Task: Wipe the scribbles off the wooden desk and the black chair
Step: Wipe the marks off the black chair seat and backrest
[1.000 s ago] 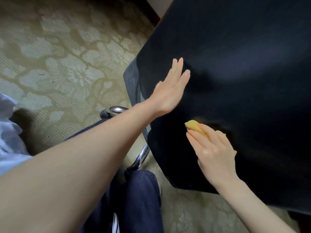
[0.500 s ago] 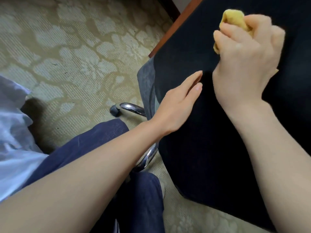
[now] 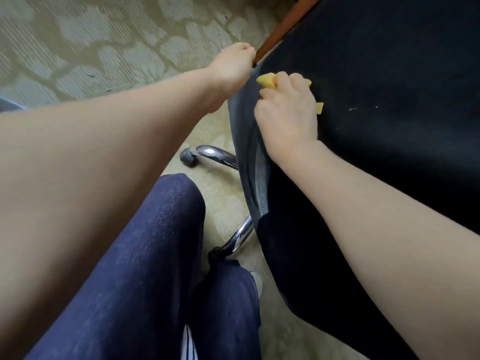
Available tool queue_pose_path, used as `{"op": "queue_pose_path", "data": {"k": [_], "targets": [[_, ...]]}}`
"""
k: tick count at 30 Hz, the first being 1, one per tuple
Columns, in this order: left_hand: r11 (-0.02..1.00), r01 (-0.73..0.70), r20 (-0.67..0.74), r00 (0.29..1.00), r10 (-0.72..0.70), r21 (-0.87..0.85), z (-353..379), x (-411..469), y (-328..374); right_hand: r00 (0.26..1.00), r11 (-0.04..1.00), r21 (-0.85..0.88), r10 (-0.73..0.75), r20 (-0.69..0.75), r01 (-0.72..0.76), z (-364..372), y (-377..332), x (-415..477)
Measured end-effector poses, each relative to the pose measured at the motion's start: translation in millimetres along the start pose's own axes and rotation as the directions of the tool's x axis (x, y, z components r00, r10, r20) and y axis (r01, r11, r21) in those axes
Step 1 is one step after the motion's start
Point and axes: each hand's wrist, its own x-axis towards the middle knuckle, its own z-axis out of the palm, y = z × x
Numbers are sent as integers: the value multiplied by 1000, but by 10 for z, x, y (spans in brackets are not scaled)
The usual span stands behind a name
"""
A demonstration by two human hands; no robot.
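The black chair (image 3: pixel 389 87) fills the right side of the head view. Faint white marks (image 3: pixel 354 109) show on its dark fabric. My right hand (image 3: pixel 287 113) grips a yellow cloth (image 3: pixel 267 80) and presses it against the chair near its left edge. My left hand (image 3: pixel 232 67) reaches to that left edge with its fingers curled round the edge; the fingertips are hidden behind the chair. A strip of the wooden desk (image 3: pixel 283 27) shows at the top, behind the chair.
Patterned beige carpet (image 3: pixel 104 42) covers the floor on the left. The chair's chrome legs (image 3: pixel 215 154) with a grey caster (image 3: pixel 188 158) spread below its edge. My knee in dark blue trousers (image 3: pixel 155 255) sits close under the chair.
My right hand came down from the chair's top with the cloth to its left edge. My left hand went from lying flat and open on the chair to curling round its edge, farther up.
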Motion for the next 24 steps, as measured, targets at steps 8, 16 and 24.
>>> {"op": "queue_pose_path", "data": {"k": [8,16,24], "targets": [[989,-40,199,978,68,-143,261,224,-75,955,965,62,-260,142,254,700,-558,-724],[970,-89,233,962,143,-226,228,114,-159,979,972,114,-204,-8,204,761,-400,-1415],[959,-85,184,973,138,-270,134,-55,-312,886,996,79,72,-458,-40,196,46,-1196]]}}
